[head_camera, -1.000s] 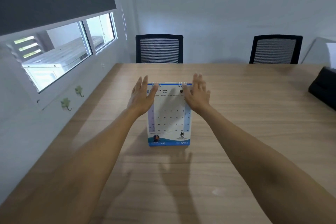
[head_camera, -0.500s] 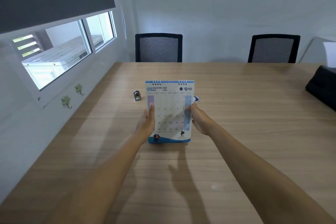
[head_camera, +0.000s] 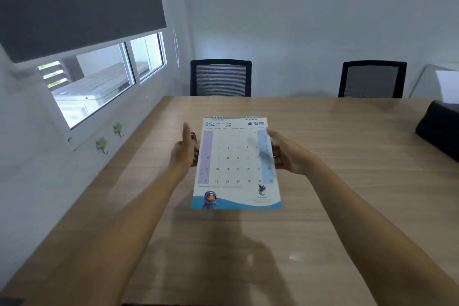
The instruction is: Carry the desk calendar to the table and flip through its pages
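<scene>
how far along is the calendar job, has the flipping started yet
Done: the desk calendar has reached the wooden table. In hand: the left hand and right hand grip its side edges, and it seems lifted or tilted toward the camera, with the May page showing. Left: the flipping itself; no page is caught mid-turn, and whether its base touches the table is unclear.
</scene>
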The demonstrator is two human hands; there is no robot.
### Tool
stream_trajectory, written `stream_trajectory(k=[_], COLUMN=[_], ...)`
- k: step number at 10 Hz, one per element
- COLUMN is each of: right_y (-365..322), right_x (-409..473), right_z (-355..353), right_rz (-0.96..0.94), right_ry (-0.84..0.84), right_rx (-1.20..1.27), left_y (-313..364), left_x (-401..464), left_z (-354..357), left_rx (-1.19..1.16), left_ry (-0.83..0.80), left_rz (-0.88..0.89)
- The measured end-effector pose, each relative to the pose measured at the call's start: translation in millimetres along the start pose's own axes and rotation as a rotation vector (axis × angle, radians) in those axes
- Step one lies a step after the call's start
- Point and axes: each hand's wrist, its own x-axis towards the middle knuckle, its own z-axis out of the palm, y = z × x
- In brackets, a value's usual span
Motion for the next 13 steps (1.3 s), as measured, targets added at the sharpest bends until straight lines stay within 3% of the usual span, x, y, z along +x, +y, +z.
stream_trajectory(k=[2, 3, 5, 6, 7, 10, 12, 13], right_y=[-30, -43, -53, -44, -34, -24, 8, 40], right_x=[-1, 9, 22, 46, 63, 66, 62, 56], right_z=[-7, 5, 28, 28, 22, 20, 25, 28], right_rz=[-0.202, -0.281, -0.430, -0.382, -0.244, -0.260, -0.287, -0.205], right_ry=[-0.018, 0.084, 0.248, 0.267, 0.319, 0.406, 0.542, 0.539], right_rx=[0.497, 0.513, -0.273, -0.771, -0.940, -1.072, -0.961, -0.919], left_y=[47, 65, 63, 49, 38, 27, 0, -38], left_x=[7, 11, 30, 49, 55, 57, 47, 36], left_z=[-2, 7, 22, 23, 24, 29, 22, 15], left_rx=[-0.269, -0.162, 0.594, 0.866, 1.010, 1.014, 0.927, 0.894], left_ry=[-0.159, -0.157, -0.080, -0.193, -0.242, -0.248, -0.074, -0.040], left_rz=[0.052, 0.133, 0.487, 0.474, 0.381, 0.364, 0.375, 0.267])
